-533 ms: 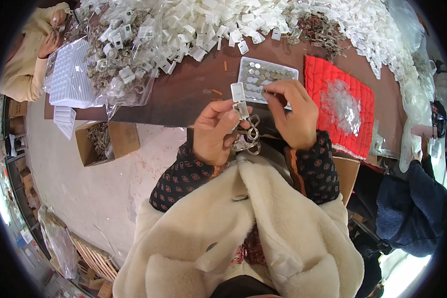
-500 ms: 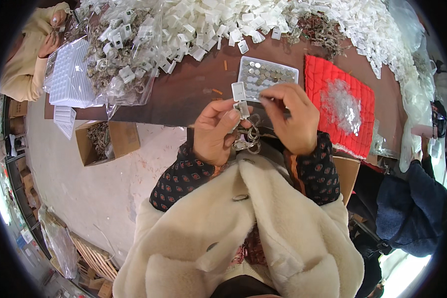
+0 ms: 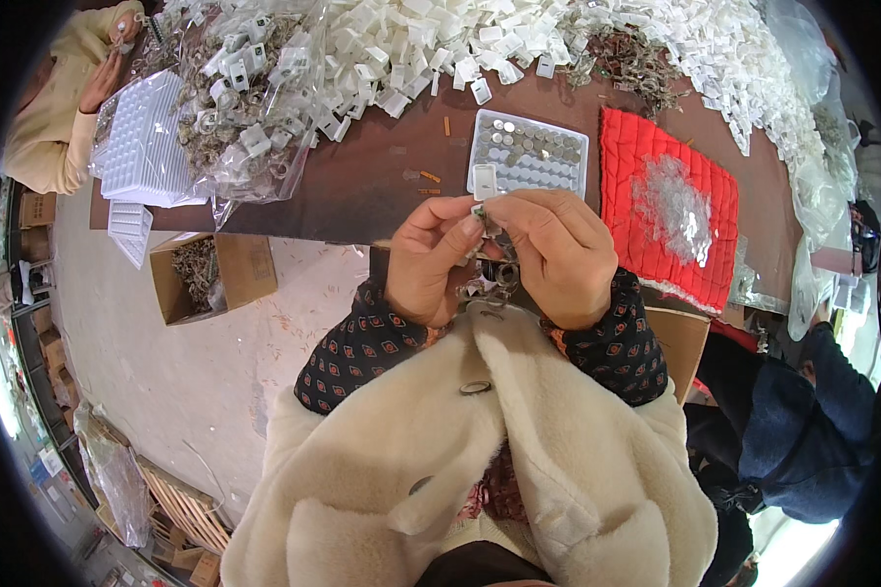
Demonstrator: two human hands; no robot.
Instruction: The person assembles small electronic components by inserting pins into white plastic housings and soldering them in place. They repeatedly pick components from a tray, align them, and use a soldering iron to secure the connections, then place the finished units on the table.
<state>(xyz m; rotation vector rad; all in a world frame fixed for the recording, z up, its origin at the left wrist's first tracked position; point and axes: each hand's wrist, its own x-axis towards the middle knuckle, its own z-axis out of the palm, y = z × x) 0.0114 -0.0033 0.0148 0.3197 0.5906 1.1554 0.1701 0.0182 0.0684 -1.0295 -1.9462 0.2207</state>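
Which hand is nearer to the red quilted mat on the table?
Right. The right hand is just left of the red quilted mat; the left hand is farther left, beyond the right hand.

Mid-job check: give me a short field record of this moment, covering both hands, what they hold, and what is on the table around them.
left hand: raised at the table edge, fingers pinched on the cluster of small metal rings and clips
right hand: closed on the same cluster from the other side
grey compartment tray: just beyond the hands, small round metal pieces in its cells
red quilted mat: right of the tray, clear bits heaped on it
heap of white plastic pieces: far side of the brown table
co-worker's hands: far left
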